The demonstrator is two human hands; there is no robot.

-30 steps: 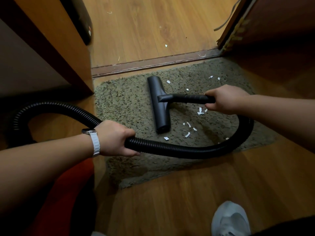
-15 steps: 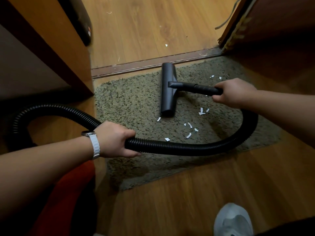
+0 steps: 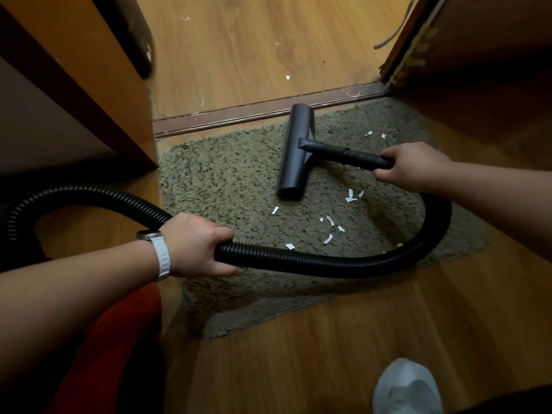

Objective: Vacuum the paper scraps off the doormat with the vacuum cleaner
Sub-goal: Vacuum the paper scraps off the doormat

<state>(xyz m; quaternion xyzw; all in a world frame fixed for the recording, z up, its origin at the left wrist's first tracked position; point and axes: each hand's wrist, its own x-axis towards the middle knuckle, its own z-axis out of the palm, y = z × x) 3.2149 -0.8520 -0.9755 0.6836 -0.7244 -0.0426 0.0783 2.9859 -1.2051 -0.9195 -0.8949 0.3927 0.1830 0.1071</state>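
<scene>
Doormat (image 3: 227, 174), shaggy and olive-green, lies on the wooden floor beneath both hands, its far edge beside the threshold strip (image 3: 239, 116). The right hand (image 3: 415, 164) curls round the near end of the black tube (image 3: 352, 155), whose floor nozzle (image 3: 295, 150) rests on the mat just left of that hand. The left hand (image 3: 197, 245), with a white-strapped watch (image 3: 158, 252) too small to read, grips the ribbed hose (image 3: 328, 262), which loops rightward under the right hand, while white paper scraps (image 3: 328, 239) lie on the mat between the two hands and a few more just beyond the right one.
</scene>
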